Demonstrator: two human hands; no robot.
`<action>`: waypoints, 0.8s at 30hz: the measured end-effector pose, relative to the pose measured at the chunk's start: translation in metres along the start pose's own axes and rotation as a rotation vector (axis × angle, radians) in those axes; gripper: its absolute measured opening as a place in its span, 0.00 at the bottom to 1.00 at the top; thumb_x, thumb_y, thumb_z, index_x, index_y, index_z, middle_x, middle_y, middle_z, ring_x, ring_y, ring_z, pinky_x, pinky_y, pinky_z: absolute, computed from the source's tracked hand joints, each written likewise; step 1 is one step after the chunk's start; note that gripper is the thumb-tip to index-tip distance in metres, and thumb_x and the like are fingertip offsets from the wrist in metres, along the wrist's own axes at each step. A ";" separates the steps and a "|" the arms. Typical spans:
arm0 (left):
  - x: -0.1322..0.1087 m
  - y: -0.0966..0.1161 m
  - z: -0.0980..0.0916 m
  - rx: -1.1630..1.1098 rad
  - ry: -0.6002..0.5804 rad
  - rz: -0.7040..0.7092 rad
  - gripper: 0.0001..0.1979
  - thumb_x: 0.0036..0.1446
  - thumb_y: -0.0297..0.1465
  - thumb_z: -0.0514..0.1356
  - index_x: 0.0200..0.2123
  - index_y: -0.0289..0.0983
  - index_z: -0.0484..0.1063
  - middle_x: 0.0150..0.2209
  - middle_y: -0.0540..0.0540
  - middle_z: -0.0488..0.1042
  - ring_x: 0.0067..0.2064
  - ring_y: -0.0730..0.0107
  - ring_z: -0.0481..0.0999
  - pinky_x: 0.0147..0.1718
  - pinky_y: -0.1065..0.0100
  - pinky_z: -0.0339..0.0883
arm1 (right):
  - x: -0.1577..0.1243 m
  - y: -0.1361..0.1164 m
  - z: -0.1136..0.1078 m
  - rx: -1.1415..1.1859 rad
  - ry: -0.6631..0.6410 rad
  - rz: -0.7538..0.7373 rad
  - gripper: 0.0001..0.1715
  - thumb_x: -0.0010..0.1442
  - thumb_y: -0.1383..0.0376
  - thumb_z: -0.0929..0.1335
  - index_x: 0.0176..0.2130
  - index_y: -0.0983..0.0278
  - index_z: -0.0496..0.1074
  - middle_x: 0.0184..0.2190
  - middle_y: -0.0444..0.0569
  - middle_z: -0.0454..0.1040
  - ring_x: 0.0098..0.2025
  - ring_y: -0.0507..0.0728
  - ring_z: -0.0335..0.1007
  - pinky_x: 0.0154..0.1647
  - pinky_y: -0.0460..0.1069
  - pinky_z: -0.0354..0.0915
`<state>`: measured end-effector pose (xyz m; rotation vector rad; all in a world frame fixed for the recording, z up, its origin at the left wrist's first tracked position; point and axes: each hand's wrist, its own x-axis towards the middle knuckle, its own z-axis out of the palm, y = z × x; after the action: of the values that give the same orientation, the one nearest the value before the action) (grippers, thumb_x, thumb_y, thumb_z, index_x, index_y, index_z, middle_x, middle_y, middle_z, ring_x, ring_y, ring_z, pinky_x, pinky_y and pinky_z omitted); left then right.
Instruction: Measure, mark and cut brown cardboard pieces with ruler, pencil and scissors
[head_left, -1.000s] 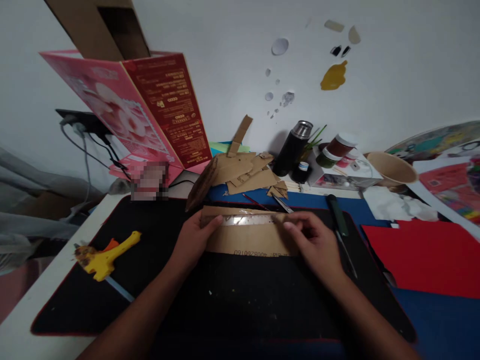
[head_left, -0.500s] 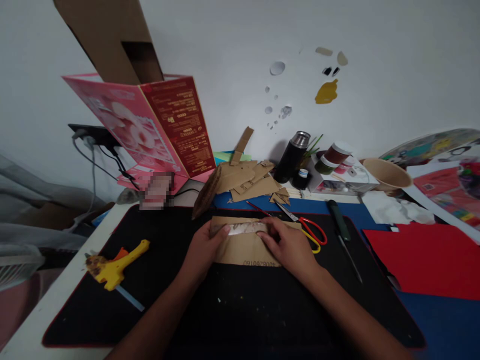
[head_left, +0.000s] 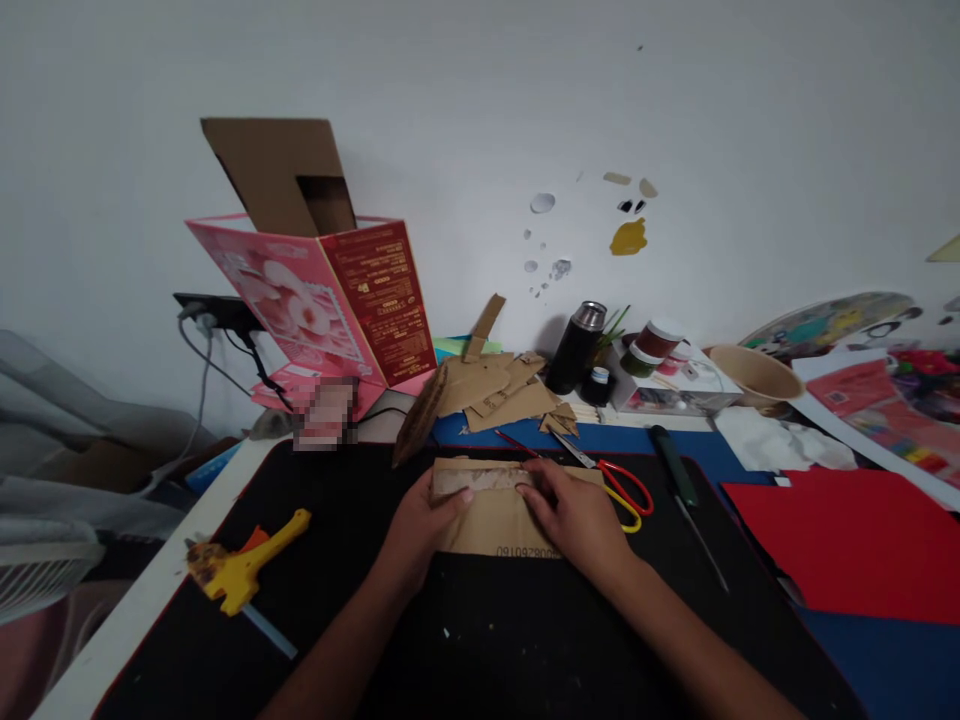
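Between both hands lies a brown cardboard piece (head_left: 487, 525) with printed digits upside down near its lower edge. A glossy, clear-looking strip (head_left: 487, 480) runs along its upper part. My left hand (head_left: 414, 525) grips the left end, thumb on top by the strip and the other fingers mostly hidden. At the right end, my right hand (head_left: 581, 515) is closed on the cardboard, thumb and index finger pinching at the strip. Scissors (head_left: 628, 490) with red and yellow handles lie just beyond the right hand, partly covered by it.
On the black mat (head_left: 480, 650) rest a yellow glue gun (head_left: 244, 570) at left and a green-handled screwdriver-like tool (head_left: 679, 480) at right. Cardboard scraps (head_left: 502, 390), a black flask (head_left: 576, 350) and a pink box (head_left: 300, 300) stand behind. Red sheet (head_left: 847, 540) lies right.
The camera view has tilted up, so the desk things sit lower in the picture. Both hands keep hold of the cardboard; the glare on the glossy strip has faded.
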<state>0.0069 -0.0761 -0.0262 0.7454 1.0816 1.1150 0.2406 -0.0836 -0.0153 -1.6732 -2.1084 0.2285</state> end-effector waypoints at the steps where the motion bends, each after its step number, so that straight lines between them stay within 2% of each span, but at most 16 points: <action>1: 0.000 0.001 0.000 -0.010 -0.003 -0.007 0.43 0.35 0.46 0.84 0.54 0.35 0.81 0.48 0.37 0.88 0.48 0.46 0.87 0.51 0.55 0.78 | 0.000 -0.001 0.000 0.005 0.000 0.006 0.16 0.73 0.58 0.69 0.56 0.59 0.79 0.32 0.48 0.86 0.32 0.64 0.85 0.33 0.52 0.68; 6: -0.003 0.005 0.000 -0.050 -0.025 -0.072 0.33 0.39 0.47 0.82 0.45 0.35 0.82 0.41 0.36 0.88 0.43 0.44 0.89 0.47 0.52 0.81 | 0.002 -0.006 0.001 0.019 -0.028 0.038 0.14 0.73 0.59 0.69 0.55 0.59 0.78 0.32 0.47 0.85 0.33 0.64 0.85 0.33 0.52 0.67; 12: -0.005 0.006 0.002 -0.073 -0.008 -0.095 0.28 0.42 0.44 0.81 0.43 0.36 0.82 0.41 0.37 0.88 0.42 0.47 0.89 0.44 0.54 0.81 | 0.000 -0.011 0.004 0.025 -0.034 0.037 0.15 0.73 0.59 0.69 0.56 0.59 0.78 0.32 0.47 0.85 0.33 0.64 0.85 0.33 0.52 0.67; 17: -0.002 0.003 0.001 -0.061 0.002 -0.092 0.34 0.39 0.48 0.82 0.46 0.36 0.83 0.41 0.38 0.88 0.41 0.47 0.88 0.43 0.55 0.80 | -0.004 -0.007 0.006 0.022 -0.011 0.027 0.15 0.73 0.59 0.70 0.56 0.59 0.79 0.31 0.46 0.84 0.32 0.63 0.84 0.33 0.51 0.67; 24: 0.000 0.000 -0.002 -0.052 0.007 -0.086 0.39 0.40 0.49 0.82 0.54 0.36 0.83 0.46 0.37 0.88 0.48 0.47 0.87 0.49 0.56 0.78 | -0.006 -0.007 0.004 0.025 0.012 0.016 0.15 0.73 0.58 0.70 0.56 0.60 0.79 0.30 0.46 0.84 0.30 0.61 0.83 0.32 0.50 0.65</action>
<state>0.0053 -0.0761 -0.0273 0.6482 1.0769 1.0693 0.2339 -0.0901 -0.0181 -1.6730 -2.0759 0.2479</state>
